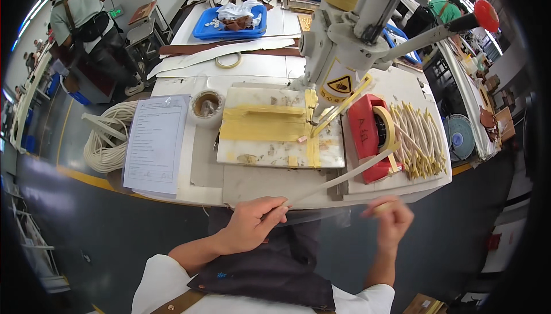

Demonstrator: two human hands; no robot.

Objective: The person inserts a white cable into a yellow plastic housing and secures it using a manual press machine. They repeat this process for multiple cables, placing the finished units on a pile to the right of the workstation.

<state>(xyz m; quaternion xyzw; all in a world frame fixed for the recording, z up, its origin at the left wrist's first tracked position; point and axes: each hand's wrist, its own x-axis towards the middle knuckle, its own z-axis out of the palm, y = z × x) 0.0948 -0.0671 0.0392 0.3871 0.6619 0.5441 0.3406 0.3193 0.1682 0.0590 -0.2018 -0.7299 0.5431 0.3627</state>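
Observation:
Between its thumb and fingers, my left hand (257, 223) pinches one end of a white cord (338, 181), just in front of the table edge. The cord slants up to the right, its far end reaching the yellow tape at the red tape dispenser (357, 120). A roll of yellow masking tape (389, 129) sits in that dispenser. Off the table's front edge, my right hand (392, 217) is raised, slightly blurred, fingers curled in around a small pale spot I cannot make out. Right of the dispenser lies a bundle of white cords (423, 142) with yellow-taped ends.
A lever press (333, 56) stands over a white slab (258, 157) patched with yellow tape; its red-knobbed handle (487, 16) juts right. At left are a clear tape roll (208, 106), a printed sheet (155, 147) and a cord coil (103, 156). Behind is a blue tray (201, 30).

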